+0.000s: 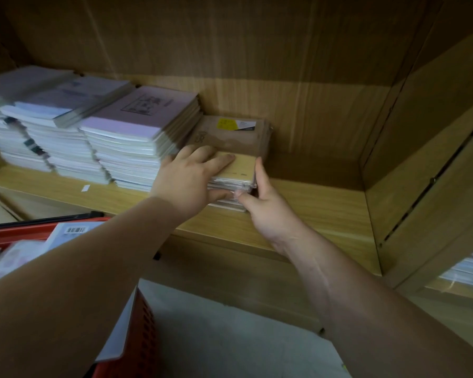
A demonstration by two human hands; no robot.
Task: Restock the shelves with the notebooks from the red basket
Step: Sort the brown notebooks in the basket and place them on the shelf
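Wrapped tan notebook stack [241,170] held at the shelf [311,211]!
Left grip [189,181] clamps it, fingers on top, thumb below; right grip [268,211] pinches its right front corner.

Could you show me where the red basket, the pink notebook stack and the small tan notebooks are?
red basket [145,323]: head view, side wall.
pink notebook stack [148,110]: head view, top cover.
tan notebooks [242,167]: head view, top cover.
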